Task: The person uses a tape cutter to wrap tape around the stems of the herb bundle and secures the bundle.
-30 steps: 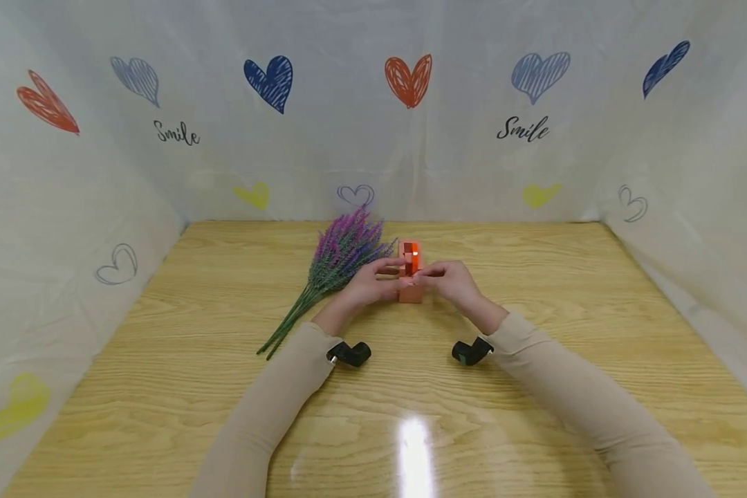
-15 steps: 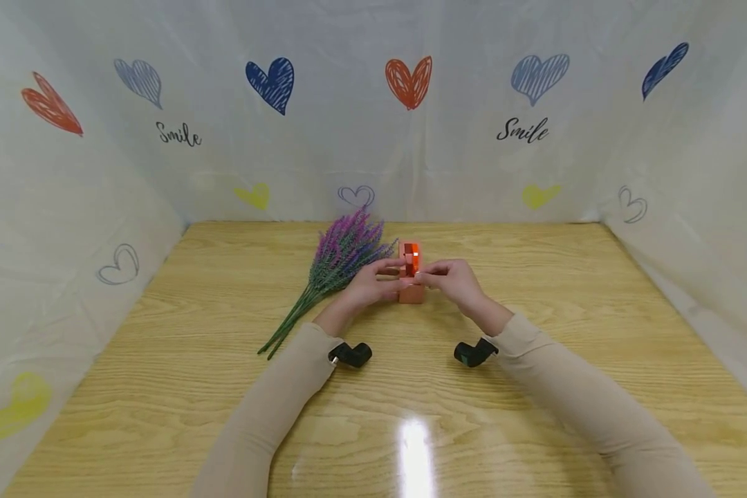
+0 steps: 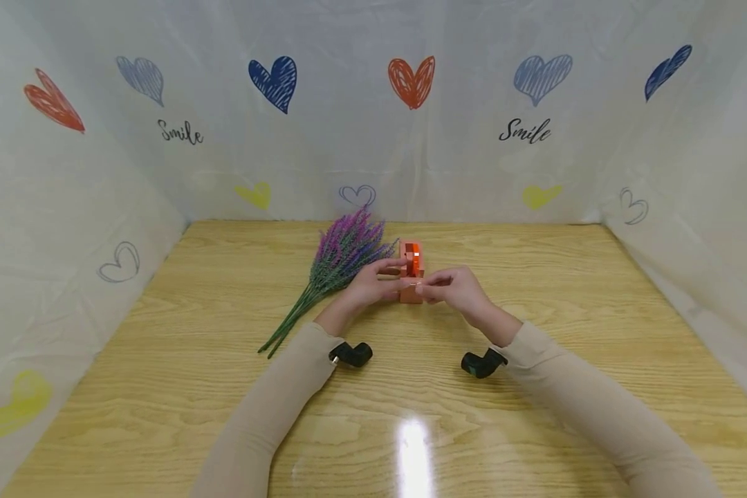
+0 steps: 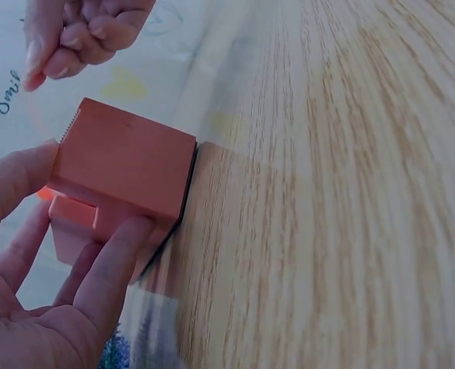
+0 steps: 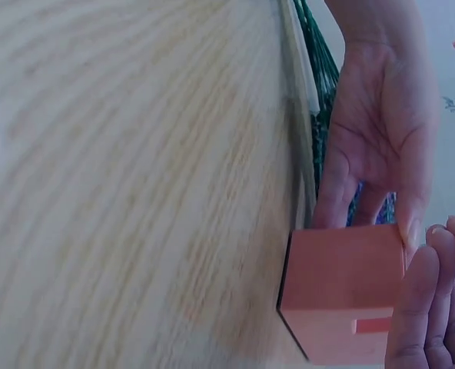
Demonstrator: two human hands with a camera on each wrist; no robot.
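A coral-pink tape dispenser with a shiny orange roll stands on the table. My left hand steadies it from the left: in the left wrist view, the thumb lies by the toothed cutter edge and other fingers press the side of the dispenser. Just right of the cutter, my right hand pinches the end of the clear tape between thumb and forefinger. The tape shows only faintly. In the right wrist view, the curled fingers of my right hand are beside the dispenser.
A bunch of purple lavender stems lies left of the dispenser, its green stalks toward the front left. The wooden table ends at a white curtain printed with hearts. A black wrist camera sits at each sleeve cuff.
My right hand has moved slightly down and toward me, drawing the tape end over the front of the dispenser. The left hand and dispenser have stayed in place.
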